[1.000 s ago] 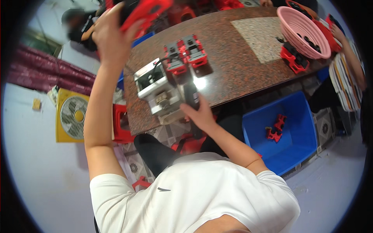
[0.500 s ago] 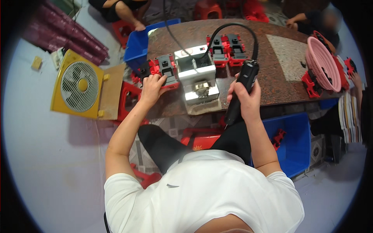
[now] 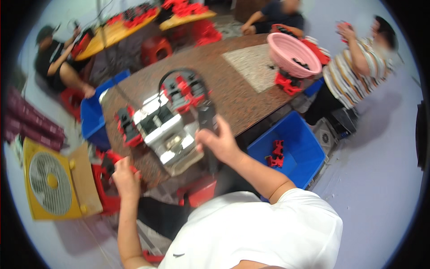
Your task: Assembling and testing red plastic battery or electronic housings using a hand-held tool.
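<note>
My right hand (image 3: 219,142) is wrapped round a black electric screwdriver (image 3: 207,117), its tip pointing down beside the white box-shaped screw feeder (image 3: 157,119). A black cord loops from the tool's top over the table. At the table's left edge, my left hand (image 3: 126,179) grips a red-and-black plastic part (image 3: 110,160); the fingers partly hide it. Another red-and-black assembly (image 3: 129,126) lies just left of the feeder. Behind the feeder lie more red-and-black assemblies (image 3: 182,92), partly covered by the cord. The picture is somewhat blurred.
A yellow box fan (image 3: 50,179) stands at the left. Blue bins sit at the far left (image 3: 94,123) and right (image 3: 291,148), the latter holding red parts. A pink basket (image 3: 293,54) stands on the stone table (image 3: 237,103). Several other people sit around.
The view has swung to the right and up. My left hand has left the assembly beside the feeder and now holds a part at the table's left edge. The screwdriver stays in my right hand.
</note>
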Action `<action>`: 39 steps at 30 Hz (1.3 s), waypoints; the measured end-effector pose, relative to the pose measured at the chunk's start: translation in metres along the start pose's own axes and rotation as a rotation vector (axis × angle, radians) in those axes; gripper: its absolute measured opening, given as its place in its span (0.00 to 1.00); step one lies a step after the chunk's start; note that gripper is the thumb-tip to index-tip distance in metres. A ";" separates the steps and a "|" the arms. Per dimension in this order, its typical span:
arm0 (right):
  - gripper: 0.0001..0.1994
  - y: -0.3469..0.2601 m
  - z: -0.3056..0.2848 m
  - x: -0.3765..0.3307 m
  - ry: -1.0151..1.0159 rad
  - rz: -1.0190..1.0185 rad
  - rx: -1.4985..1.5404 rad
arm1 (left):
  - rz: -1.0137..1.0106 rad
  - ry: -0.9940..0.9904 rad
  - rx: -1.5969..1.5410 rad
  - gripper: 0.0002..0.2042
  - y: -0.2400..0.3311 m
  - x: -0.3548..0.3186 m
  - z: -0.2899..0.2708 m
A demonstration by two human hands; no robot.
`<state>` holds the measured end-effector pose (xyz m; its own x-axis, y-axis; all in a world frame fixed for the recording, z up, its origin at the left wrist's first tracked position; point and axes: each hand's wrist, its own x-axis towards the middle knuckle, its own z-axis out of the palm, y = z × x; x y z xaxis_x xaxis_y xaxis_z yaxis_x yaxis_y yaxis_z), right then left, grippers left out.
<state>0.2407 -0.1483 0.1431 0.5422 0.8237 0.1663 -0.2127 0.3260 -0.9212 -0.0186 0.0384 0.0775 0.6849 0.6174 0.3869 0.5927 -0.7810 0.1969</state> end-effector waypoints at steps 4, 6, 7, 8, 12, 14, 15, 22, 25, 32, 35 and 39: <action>0.12 0.004 0.015 0.011 0.030 -0.030 0.063 | 0.191 0.011 -0.126 0.15 0.056 -0.008 0.025; 0.22 0.009 0.014 0.017 -0.048 -0.079 0.051 | 0.176 -0.046 -0.116 0.20 0.070 -0.005 0.037; 0.25 0.008 0.020 0.021 -0.072 -0.059 0.047 | 0.139 -0.005 -0.130 0.21 0.072 0.000 0.040; 0.26 0.006 0.026 0.025 -0.122 -0.118 0.000 | 0.117 0.040 -0.151 0.22 0.073 0.004 0.042; 0.26 -0.002 0.040 0.033 -0.241 -0.346 -0.084 | 0.096 0.077 -0.177 0.29 0.068 0.009 0.018; 0.25 -0.003 0.040 0.031 -0.239 -0.414 -0.136 | 0.064 0.223 -0.295 0.28 0.042 0.013 0.010; 0.24 -0.001 0.041 0.030 -0.212 -0.445 -0.153 | -0.041 0.253 -0.342 0.29 0.026 0.015 0.011; 0.21 0.039 0.046 0.049 -0.258 -0.661 -0.237 | -0.564 -0.023 -1.067 0.25 -0.065 0.025 0.085; 0.22 0.050 0.049 0.051 -0.281 -0.669 -0.240 | -0.568 0.095 -1.246 0.20 -0.056 0.011 0.096; 0.25 0.052 0.053 0.048 -0.309 -0.621 -0.206 | -0.864 0.148 -1.581 0.18 -0.034 0.001 0.074; 0.24 0.053 0.051 0.051 -0.296 -0.628 -0.204 | -0.752 0.143 -1.567 0.18 -0.024 0.005 0.069; 0.18 0.041 0.057 0.060 -0.282 -0.492 -0.253 | -0.668 0.244 -1.398 0.17 -0.024 0.008 0.077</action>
<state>0.2178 -0.0589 0.1354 0.2843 0.7068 0.6477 0.2262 0.6071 -0.7618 0.0050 0.0694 0.0069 0.3049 0.9524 -0.0046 -0.1930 0.0665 0.9789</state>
